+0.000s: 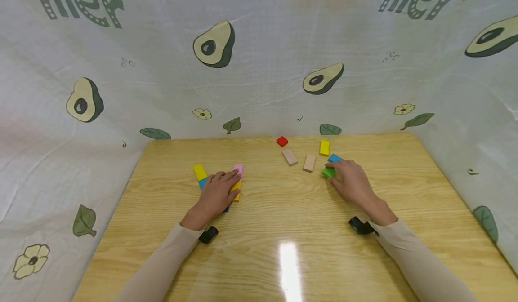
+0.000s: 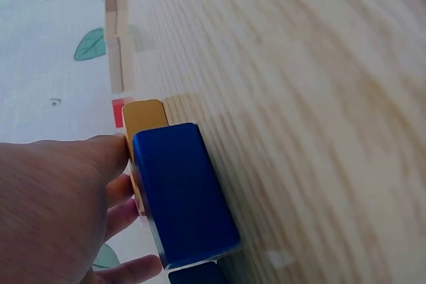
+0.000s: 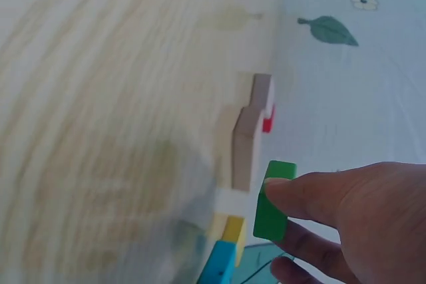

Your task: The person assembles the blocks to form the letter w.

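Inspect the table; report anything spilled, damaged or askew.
No spill or damage shows, even on the green block in the right hand. The red block, cornerwise at the back of the table, and the slanted pale block nearby look askew.

Wood-grained table [image 1: 251,257], coloured blocks [image 1: 324,148], exact number unclear
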A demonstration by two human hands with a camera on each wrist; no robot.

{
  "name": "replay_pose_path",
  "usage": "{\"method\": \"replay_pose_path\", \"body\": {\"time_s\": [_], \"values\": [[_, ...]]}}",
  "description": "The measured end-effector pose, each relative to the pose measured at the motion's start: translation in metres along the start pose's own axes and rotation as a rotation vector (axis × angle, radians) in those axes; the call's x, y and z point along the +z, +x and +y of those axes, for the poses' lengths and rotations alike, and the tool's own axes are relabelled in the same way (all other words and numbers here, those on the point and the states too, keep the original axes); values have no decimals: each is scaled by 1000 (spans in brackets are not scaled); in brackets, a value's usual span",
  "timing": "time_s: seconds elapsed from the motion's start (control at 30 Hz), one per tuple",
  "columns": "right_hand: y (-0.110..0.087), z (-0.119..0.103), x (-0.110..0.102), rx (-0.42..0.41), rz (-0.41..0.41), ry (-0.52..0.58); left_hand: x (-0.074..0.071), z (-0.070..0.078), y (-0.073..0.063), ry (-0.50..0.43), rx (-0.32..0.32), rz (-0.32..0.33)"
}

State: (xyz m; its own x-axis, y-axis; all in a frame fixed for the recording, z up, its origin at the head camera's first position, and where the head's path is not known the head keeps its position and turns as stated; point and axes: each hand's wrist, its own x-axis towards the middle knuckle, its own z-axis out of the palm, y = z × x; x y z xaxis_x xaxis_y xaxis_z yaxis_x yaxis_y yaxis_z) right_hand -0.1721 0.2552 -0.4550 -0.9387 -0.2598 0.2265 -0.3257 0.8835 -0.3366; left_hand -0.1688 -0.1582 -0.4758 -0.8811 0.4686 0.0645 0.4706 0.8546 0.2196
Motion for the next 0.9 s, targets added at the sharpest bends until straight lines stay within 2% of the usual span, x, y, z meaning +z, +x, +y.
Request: {"method": "replay_pose_path", "body": {"time_s": [0.17,0.27,0.5,0.67,0.9], "values": [[11,-17,0,-51,12,43,1,-2,0,-2,5,21],[19,-28,4,-95,13,57,0,-2,0,-1,-1,10],[38,-56,20,-128,-34,83,-2,0,1,-5,-26,-29],[49,-77,33,-139,-78,116,-5,3,1,-10,-36,-35],[69,-101,50,-210,-90,125,-6,4,1,-1,-30,-27]]}}
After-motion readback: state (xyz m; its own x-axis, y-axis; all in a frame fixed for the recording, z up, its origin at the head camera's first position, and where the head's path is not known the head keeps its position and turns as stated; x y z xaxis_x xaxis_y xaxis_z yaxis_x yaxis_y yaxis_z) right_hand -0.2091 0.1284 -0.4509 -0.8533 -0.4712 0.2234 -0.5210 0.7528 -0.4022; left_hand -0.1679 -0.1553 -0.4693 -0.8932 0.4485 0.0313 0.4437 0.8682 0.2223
